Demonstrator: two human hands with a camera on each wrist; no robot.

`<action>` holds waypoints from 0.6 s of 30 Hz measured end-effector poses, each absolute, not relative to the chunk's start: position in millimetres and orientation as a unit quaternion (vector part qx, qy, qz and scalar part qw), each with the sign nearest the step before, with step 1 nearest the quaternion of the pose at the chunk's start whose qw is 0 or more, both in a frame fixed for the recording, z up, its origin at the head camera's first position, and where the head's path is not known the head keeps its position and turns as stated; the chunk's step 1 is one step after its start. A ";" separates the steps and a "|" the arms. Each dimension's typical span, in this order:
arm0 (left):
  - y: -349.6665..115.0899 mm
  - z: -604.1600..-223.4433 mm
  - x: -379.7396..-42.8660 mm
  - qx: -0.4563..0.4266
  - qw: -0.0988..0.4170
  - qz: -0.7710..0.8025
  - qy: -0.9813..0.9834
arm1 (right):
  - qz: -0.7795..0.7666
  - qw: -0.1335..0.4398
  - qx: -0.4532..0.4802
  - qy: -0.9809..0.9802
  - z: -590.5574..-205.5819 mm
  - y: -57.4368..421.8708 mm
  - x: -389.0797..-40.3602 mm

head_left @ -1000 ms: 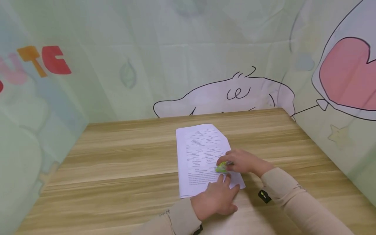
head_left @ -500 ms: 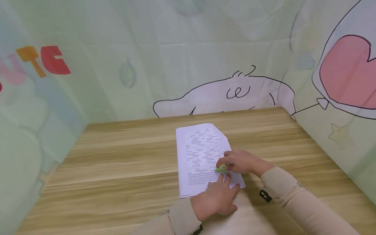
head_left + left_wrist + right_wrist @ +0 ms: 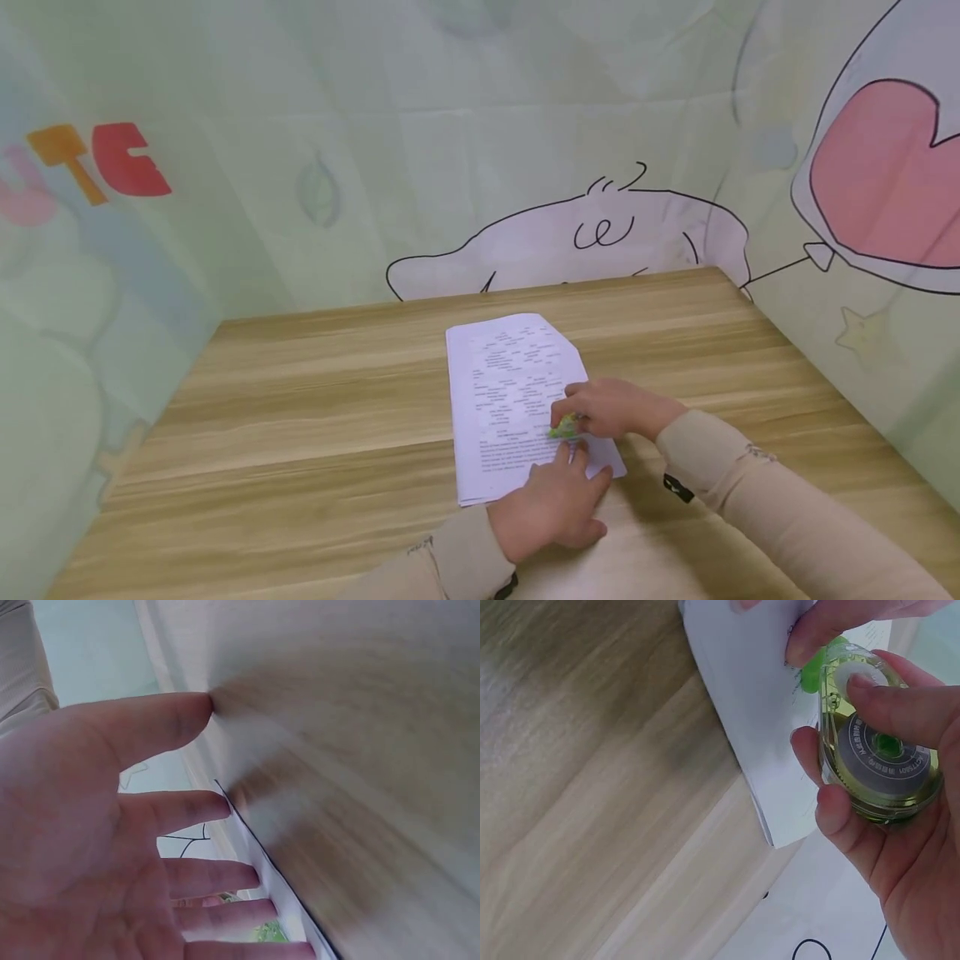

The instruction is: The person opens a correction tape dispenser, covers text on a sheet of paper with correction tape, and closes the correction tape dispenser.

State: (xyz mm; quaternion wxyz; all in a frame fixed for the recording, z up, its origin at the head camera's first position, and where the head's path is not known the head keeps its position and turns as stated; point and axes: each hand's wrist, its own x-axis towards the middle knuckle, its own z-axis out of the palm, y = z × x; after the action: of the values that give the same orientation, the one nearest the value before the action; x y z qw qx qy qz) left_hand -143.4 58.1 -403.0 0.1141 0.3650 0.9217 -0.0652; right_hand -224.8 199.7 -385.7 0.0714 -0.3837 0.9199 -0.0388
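A stack of printed sheets (image 3: 517, 367) lies on the wooden table, its upper right corner cut off or folded. My right hand (image 3: 613, 407) grips a clear-and-green correction tape dispenser (image 3: 877, 772) between thumb and fingers. Its green tip end is down at the page, over the lower right lines of text; the exact contact is hidden. My left hand (image 3: 553, 507) has its fingers spread, fingertips resting on the bottom edge of the sheets and thumb on the table. The fingertips are just below the dispenser.
The wooden table (image 3: 315, 400) spreads left and right of the sheets. A fabric backdrop (image 3: 337, 150) with cartoon drawings encloses the back and sides. A small black strap piece (image 3: 678, 487) shows under the right cuff.
The head view has shifted slightly. My right hand and the dispenser have moved very little, and my left hand stays in place on the sheets.
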 end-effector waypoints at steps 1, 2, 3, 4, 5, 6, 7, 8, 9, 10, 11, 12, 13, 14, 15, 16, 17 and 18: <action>58.3 -402.7 -143.7 0.365 0.114 -0.065 0.922 | -0.040 0.075 -0.381 0.921 -385.1 199.6 -225.2; 58.4 -402.6 -143.9 0.366 0.113 -0.064 0.922 | -0.040 0.079 -0.379 0.921 -384.6 199.5 -225.5; 58.4 -402.5 -144.1 0.366 0.113 -0.064 0.921 | -0.039 0.082 -0.377 0.922 -384.4 199.5 -225.8; 58.3 -402.9 -144.1 0.367 0.112 -0.064 0.921 | -0.040 0.086 -0.374 0.922 -384.7 199.5 -225.8; 58.1 -403.4 -144.1 0.368 0.112 -0.065 0.921 | -0.041 0.090 -0.371 0.923 -384.7 199.4 -225.7; 58.1 -403.8 -144.1 0.369 0.110 -0.067 0.920 | -0.042 0.090 -0.370 0.924 -384.9 199.6 -225.6; 58.0 -404.0 -144.1 0.370 0.109 -0.068 0.920 | -0.043 0.089 -0.370 0.924 -385.1 199.9 -225.7; 58.0 -404.2 -144.3 0.371 0.108 -0.069 0.920 | -0.043 0.088 -0.371 0.923 -385.2 200.3 -225.7; 58.0 -404.3 -144.5 0.372 0.107 -0.072 0.919 | -0.042 0.086 -0.371 0.924 -385.4 200.6 -225.8; 58.0 -404.3 -144.7 0.372 0.107 -0.073 0.919 | -0.042 0.084 -0.370 0.924 -385.4 200.9 -225.9; 57.9 -404.1 -144.8 0.372 0.108 -0.073 0.919 | -0.040 0.083 -0.370 0.925 -385.3 201.2 -225.9; 57.9 -403.9 -144.9 0.373 0.109 -0.074 0.919 | -0.038 0.082 -0.370 0.925 -385.4 201.3 -225.9; 57.8 -403.7 -144.9 0.373 0.110 -0.072 0.919 | -0.038 0.083 -0.368 0.925 -385.2 201.3 -225.8; 57.7 -403.5 -144.9 0.373 0.112 -0.071 0.918 | -0.038 0.085 -0.366 0.926 -384.8 201.2 -225.7; 57.6 -403.1 -144.9 0.373 0.113 -0.071 0.918 | -0.038 0.086 -0.365 0.926 -384.6 200.9 -225.6; 57.5 -402.8 -144.7 0.373 0.114 -0.070 0.918 | -0.038 0.088 -0.364 0.927 -384.3 200.7 -225.5; 57.4 -402.5 -144.7 0.373 0.114 -0.070 0.918 | -0.039 0.089 -0.364 0.926 -383.9 200.5 -225.3; 57.4 -402.4 -144.8 0.373 0.114 -0.070 0.918 | -0.040 0.091 -0.362 0.927 -383.4 200.2 -225.1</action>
State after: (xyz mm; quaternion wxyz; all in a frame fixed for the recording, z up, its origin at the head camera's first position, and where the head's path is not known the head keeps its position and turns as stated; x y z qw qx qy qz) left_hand -144.8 57.4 -402.4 0.1140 0.3733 0.9180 -0.0696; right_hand -225.1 200.2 -383.4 0.0913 -0.3616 0.9270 -0.0398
